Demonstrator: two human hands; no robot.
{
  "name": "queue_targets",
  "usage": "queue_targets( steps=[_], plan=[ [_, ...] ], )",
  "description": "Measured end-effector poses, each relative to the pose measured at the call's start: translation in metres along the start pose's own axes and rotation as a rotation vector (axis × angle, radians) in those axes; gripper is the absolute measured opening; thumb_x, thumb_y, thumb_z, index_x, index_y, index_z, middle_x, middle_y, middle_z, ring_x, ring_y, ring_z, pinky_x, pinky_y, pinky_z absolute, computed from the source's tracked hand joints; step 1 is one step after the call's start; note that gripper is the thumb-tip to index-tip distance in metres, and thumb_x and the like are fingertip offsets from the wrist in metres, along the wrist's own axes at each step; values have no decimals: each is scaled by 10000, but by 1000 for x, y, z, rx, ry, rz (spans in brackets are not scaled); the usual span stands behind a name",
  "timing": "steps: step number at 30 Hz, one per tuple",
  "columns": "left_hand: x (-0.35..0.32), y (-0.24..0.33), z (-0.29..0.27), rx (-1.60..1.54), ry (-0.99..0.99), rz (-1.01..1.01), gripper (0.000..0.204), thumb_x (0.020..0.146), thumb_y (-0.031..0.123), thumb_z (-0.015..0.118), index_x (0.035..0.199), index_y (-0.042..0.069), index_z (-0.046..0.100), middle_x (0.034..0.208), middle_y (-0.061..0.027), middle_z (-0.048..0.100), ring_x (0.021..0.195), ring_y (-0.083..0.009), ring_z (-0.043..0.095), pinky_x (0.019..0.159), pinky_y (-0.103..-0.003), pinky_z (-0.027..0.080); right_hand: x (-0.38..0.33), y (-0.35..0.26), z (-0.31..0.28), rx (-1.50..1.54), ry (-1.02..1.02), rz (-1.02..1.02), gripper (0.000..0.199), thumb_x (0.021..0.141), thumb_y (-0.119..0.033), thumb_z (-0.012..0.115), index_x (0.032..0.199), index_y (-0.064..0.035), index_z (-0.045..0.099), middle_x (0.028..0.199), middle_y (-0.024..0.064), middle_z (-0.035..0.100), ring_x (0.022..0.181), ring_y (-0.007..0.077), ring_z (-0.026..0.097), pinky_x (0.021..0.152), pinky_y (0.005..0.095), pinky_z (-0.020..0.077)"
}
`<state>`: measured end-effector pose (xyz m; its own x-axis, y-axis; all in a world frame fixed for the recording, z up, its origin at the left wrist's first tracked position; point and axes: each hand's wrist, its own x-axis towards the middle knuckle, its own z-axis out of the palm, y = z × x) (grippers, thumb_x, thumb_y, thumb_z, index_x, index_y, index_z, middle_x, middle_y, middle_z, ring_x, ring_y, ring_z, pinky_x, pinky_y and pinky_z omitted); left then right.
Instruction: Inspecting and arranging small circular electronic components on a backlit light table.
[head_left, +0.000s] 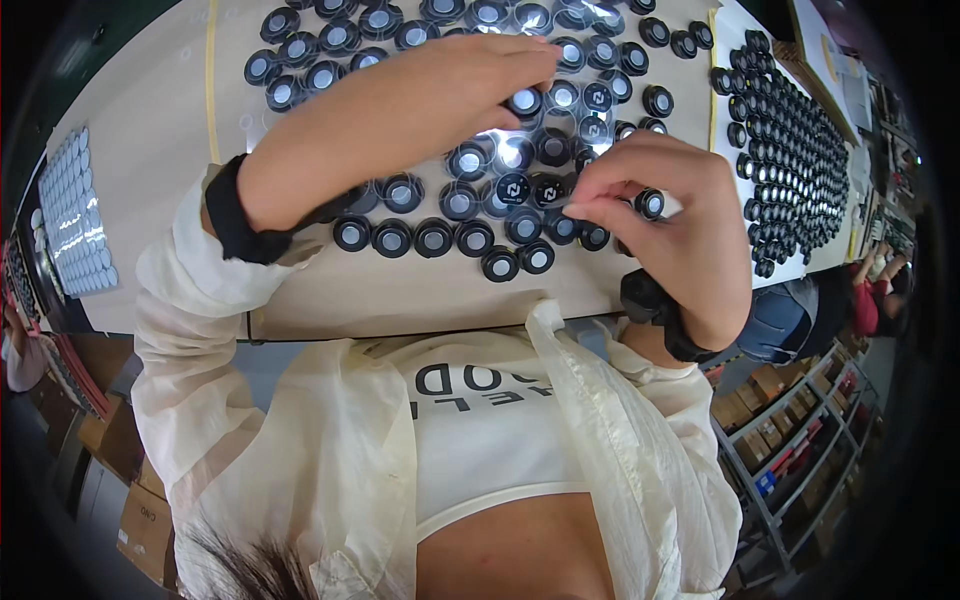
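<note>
My left hand (495, 82) reaches across from the left, its thumb and fingers closed around a small round black piece with a pale centre (524, 102). My right hand (688, 195) is on the right, thumb and forefinger pinched on a thin clear sliver whose kind I cannot make out. Framed by the curl of that hand is another black round piece (650, 204); whether it is gripped or lies below is unclear. Under both hands are many similar black pieces, several beneath clear plastic discs (480, 150). A few, such as the black disc (513, 189), carry a white mark.
A pale table (140, 180) has yellow tape strips (211, 80). On the right, a white board (735, 30) bears dense rows of black pieces (785, 150). Pale round discs (75, 215) lie in rows at far left. Cartons (145, 525) and a metal rack (800, 450) stand below; other people are at the right.
</note>
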<state>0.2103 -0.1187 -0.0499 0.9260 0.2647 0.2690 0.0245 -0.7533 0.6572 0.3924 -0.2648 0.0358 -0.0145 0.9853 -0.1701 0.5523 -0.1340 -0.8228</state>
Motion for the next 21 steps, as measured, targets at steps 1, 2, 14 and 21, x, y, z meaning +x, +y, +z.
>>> queue_targets(
  steps=[1, 2, 14, 21],
  plan=[
    [4, 0, -7, -5, -40, 29, 487, 862, 60, 695, 1330, 65, 561, 1273, -121, 614, 1148, -293, 611, 924, -375, 508, -1, -1, -6, -7, 11, 6, 128, 700, -8, 802, 794, -18, 716, 755, 90, 668, 629, 196, 616, 627, 289, 480],
    [7, 2, -15, -7, -41, 43, 487, 862, 60, 695, 1330, 65, 561, 1273, -121, 614, 1148, -293, 611, 924, -375, 508, -2, -1, -12, 46, 64, -78, 136, 708, 22, 796, 798, -6, 698, 792, 84, 662, 711, 183, 609, 675, 279, 472],
    [-28, 27, -41, -1055, 210, -322, 460, 883, 35, 676, 1291, 22, 465, 1293, -231, 582, 1134, -246, 635, 1004, -363, 514, 19, 1, 13, 703, 90, -82, 194, 823, 64, 717, 961, 1, 596, 930, 54, 611, 866, 104, 571, 748, 231, 447],
    [-33, 33, -36, -910, 278, -380, 543, 820, -99, 690, 1301, 11, 462, 1309, -236, 577, 1116, -241, 656, 936, -315, 559, 31, 9, 29, 867, 160, -92, 166, 862, 1, 738, 997, 4, 641, 886, 26, 662, 827, 71, 611, 715, 198, 484]
  ],
)
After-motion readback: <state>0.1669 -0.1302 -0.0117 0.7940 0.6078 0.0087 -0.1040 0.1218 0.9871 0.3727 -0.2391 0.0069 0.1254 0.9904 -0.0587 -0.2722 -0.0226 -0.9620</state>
